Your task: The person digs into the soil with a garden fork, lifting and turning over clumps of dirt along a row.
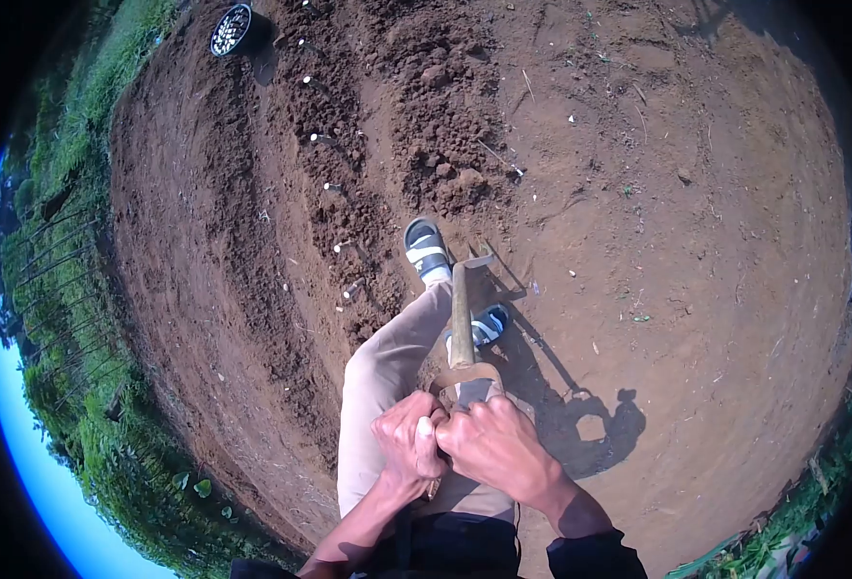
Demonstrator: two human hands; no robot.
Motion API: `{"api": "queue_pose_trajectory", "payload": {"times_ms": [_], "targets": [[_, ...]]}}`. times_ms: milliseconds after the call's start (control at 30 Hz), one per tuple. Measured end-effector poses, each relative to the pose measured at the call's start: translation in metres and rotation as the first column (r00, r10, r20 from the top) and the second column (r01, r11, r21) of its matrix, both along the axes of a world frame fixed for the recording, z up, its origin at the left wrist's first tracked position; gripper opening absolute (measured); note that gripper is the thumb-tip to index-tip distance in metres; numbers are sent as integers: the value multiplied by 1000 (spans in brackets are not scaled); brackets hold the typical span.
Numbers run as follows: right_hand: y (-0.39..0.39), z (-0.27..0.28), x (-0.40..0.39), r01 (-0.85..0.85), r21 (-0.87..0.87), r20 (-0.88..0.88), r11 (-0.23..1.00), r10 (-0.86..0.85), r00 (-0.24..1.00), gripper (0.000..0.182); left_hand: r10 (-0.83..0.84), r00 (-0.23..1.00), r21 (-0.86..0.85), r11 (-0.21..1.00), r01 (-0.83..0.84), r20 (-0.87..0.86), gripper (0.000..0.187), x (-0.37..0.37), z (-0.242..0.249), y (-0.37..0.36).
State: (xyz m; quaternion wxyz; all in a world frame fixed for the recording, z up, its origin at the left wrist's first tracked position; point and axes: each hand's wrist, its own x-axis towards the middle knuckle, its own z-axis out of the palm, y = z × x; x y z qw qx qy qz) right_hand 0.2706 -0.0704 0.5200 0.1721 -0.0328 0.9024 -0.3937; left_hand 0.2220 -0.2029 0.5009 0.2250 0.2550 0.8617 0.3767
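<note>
Toward the lower edge of the plot [696,289], the left hand [409,436] and right hand [500,442] meet over the person's lap, both with fingers curled closed, knuckles close together. What they grip, if anything, is hidden. Just beyond them lies a curved brown strip [484,371]; whether the fingers hold it, I cannot tell. The hoe [460,318] is next, its round handle end beside the strip and its head near the feet, one sandal [427,249] to its left, the other [489,326] to its right. The person's trousers [382,386] are pale and the sleeve [595,557] is dark.

Left of the hoe, pale stakes [327,186] stick out of loose soil [295,232] in a row running to the plot's upper edge. Near the upper left corner stands a dark bucket [232,30] with pale pieces in it. Grass [83,125] borders the left edge; a shadow [600,425] falls to the right of the person.
</note>
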Motion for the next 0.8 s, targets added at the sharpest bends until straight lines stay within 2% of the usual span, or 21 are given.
{"api": "queue_pose_trajectory", "payload": {"times_ms": [67,133,200,233,267,333,400,433,467,533,600,667,733,800], "targets": [[1,-3,3,37,-105,-48,994,-42,998,5,-15,999,16,1000,14,32,41,1,-2,-1],[1,-19,4,42,-80,-75,996,-48,996,6,-43,998,35,999,42,38,39,1,-12,2],[-9,-50,11,78,-62,-106,995,-84,991,5,6,992,-212,977,21,128,36,4,-23,0],[-18,-56,12,81,-62,-110,995,-87,990,5,27,994,-210,978,-4,107,34,3,-39,-4],[-21,-66,4,34,-13,-142,999,-36,989,6,-19,998,-166,986,29,61,35,-3,-47,-9],[-16,-76,-10,-22,52,-183,998,32,983,7,140,978,-81,988,-129,156,36,-4,-50,-8],[-22,-71,1,56,67,-226,996,-39,973,7,71,997,-166,984,-64,38,37,0,-37,-5],[-24,-70,5,27,80,-129,996,-16,992,7,65,997,-166,984,-58,40,36,6,-38,-8],[-21,-69,6,21,107,-150,994,-5,989,7,113,988,-112,989,-102,103,35,14,-43,-11],[-30,-64,23,18,165,-70,986,-7,998,8,81,988,-84,994,-70,132,34,25,-49,-18],[-37,-65,35,38,174,-59,984,-28,998,10,82,990,-80,994,-74,113,33,40,-53,-23],[-43,-63,43,119,214,-54,970,-109,993,9,38,999,-50,998,-37,10,31,47,-56,-27],[-50,-65,52,129,197,-10,972,-130,992,10,29,999,-24,999,-28,26,30,58,-63,-38],[-57,-67,63,175,190,-36,966,-172,984,11,27,992,-70,997,-19,124,29,67,-65,-45]]}}
